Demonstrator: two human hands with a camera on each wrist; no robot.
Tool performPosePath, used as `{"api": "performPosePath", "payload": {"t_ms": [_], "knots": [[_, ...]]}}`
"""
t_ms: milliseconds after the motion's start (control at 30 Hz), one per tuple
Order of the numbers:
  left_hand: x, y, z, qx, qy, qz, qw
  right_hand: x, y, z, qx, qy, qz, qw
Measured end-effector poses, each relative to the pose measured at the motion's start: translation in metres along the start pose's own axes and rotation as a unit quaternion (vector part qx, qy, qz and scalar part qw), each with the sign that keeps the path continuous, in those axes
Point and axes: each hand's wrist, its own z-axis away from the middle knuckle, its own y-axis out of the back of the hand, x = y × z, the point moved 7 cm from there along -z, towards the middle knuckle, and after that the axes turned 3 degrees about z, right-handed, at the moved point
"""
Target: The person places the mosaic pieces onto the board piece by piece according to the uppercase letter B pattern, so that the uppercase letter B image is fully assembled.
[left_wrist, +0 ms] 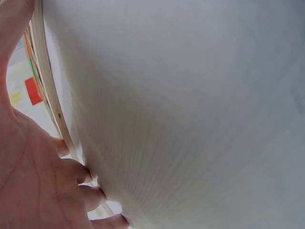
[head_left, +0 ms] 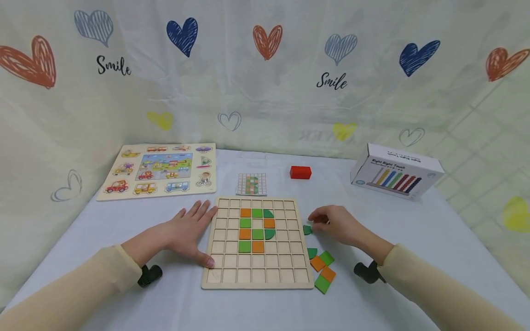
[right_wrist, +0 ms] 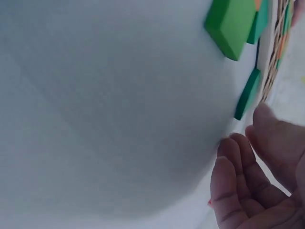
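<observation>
A wooden grid board [head_left: 268, 276] lies on the table, with orange, light green and dark green rounded pieces set in its upper middle cells. My left hand [head_left: 188, 232] spreads its fingers along the board's left edge, the thumb resting on its lower left corner. To the right of the board, my right hand [head_left: 337, 225] is low over the table, fingers loosely bent and nothing between them. Close to its fingertips is a dark green rounded piece [right_wrist: 248, 95] beside the board's right edge. Another dark green piece [head_left: 312, 253] lies nearer me, by several orange and light green squares [head_left: 326, 258].
Behind the board are a small pattern card [head_left: 251, 184] and a red block [head_left: 300, 172]. A vehicle picture puzzle [head_left: 165, 187] lies at the back left. At the back right stands a white box [head_left: 397, 172]. A heart-printed cloth [head_left: 265, 92] hangs behind the table.
</observation>
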Motion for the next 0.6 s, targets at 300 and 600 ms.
{"api": "performPosePath", "payload": {"t_ms": [300, 600], "knots": [[-0.001, -0.001, -0.002, -0.001, 0.004, 0.0, 1.0, -0.002, -0.011, -0.007, -0.018, 0.0, -0.015, 0.9997], [0.0, -0.001, -0.001, -0.001, 0.004, -0.003, 1.0, -0.003, -0.013, -0.006, -0.018, -0.003, -0.014, 0.9997]]}}
